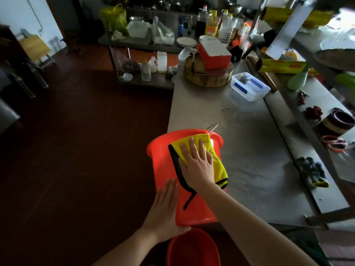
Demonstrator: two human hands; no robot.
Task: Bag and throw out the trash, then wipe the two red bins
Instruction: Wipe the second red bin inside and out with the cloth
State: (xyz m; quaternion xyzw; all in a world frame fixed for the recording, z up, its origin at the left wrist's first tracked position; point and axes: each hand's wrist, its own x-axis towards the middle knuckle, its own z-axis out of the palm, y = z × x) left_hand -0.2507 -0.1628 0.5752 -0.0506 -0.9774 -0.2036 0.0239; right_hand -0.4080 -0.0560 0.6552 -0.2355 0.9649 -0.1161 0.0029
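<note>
A red bin (163, 160) lies on its side over the near corner of the steel counter (240, 150), its mouth pointing away from me. My right hand (197, 164) presses a yellow cloth with black edging (217, 160) flat against the bin's upper wall, fingers straight. My left hand (165, 208) rests flat on the bin's left side near its base, fingers straight. A second red bin (192, 248) stands upright on the floor just below, at the bottom of the view.
A round wooden chopping block (208, 76) with a red-and-white box on it, a clear plastic tub (249, 87) and dark gloves (312, 171) sit on the counter. A cluttered shelf lines the right side. Dark floor (76, 150) lies to the left.
</note>
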